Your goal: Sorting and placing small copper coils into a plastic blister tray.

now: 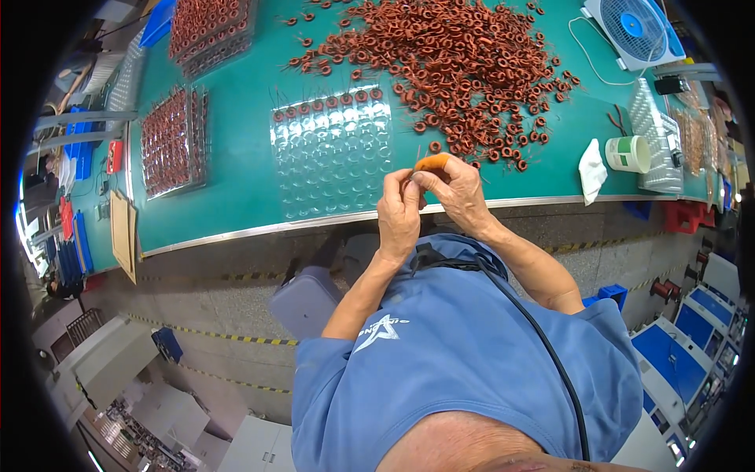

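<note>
My left hand (pixel 399 214) and my right hand (pixel 459 193) meet at the table's front edge, fingertips pinched together. Between them is a small copper-coloured ring coil, mostly hidden by the fingers; its thin wire leads (pixel 418 153) poke up above them. An orange finger cover (pixel 432 162) wraps my right index finger. Left of the hands lies a clear plastic blister tray (pixel 330 169), with ring coils (pixel 332 102) only along its far row. A big heap of loose ring coils (pixel 464 71), leads sticking out, spreads just beyond my hands.
Filled trays of coils stand at left (pixel 174 145) and far left (pixel 211 31). On the right of the green table (pixel 236 204) are a white cup (pixel 627 154), a crumpled white tissue (pixel 592 171), pliers (pixel 617 119), stacked clear trays (pixel 651 134) and a blue fan (pixel 634 33).
</note>
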`<state>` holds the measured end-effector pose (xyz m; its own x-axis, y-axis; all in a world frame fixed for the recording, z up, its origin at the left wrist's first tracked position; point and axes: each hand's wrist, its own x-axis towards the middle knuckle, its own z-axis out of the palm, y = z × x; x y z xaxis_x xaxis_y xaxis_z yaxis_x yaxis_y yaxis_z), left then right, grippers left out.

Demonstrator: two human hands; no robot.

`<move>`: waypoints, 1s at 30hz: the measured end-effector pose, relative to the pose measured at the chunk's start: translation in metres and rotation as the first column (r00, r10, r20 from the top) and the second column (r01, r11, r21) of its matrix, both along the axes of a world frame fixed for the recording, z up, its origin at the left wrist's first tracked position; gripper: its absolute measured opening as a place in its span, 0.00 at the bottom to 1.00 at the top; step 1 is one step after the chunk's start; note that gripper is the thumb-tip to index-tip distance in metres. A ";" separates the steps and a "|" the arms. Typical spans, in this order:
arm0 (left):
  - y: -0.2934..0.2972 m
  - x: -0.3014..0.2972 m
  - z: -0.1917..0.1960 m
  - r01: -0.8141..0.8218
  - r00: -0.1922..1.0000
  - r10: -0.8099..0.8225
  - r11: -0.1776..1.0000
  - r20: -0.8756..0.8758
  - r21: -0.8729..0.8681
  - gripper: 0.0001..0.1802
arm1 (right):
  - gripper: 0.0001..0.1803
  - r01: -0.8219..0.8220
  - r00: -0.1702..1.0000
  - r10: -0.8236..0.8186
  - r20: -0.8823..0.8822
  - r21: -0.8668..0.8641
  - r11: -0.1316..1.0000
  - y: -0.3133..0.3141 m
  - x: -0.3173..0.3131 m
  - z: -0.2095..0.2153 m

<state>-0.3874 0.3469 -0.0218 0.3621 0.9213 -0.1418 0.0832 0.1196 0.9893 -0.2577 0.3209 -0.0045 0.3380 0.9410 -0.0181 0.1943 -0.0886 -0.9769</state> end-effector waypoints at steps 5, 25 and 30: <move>0.018 -0.040 -0.011 -0.015 1.000 0.016 1.000 0.010 -0.022 0.22 | 0.07 -0.045 0.995 0.046 0.093 -0.016 0.999 0.057 -0.002 -0.011; 0.023 -0.139 -0.038 -0.087 0.983 0.046 0.969 -0.178 -0.230 0.14 | 0.12 0.124 0.726 -0.086 0.683 -0.007 0.992 0.094 0.099 -0.072; 0.013 -0.119 -0.040 -0.036 0.982 -0.012 0.969 -0.190 -0.244 0.14 | 0.10 -0.094 0.682 0.093 0.726 -0.040 0.995 0.036 0.082 -0.081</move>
<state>-0.5060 0.3595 -0.0615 0.2962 0.8536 -0.4285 0.2620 0.3588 0.8959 -0.1759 0.3572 -0.0857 0.1555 0.9683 0.1954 0.8497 -0.0302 -0.5264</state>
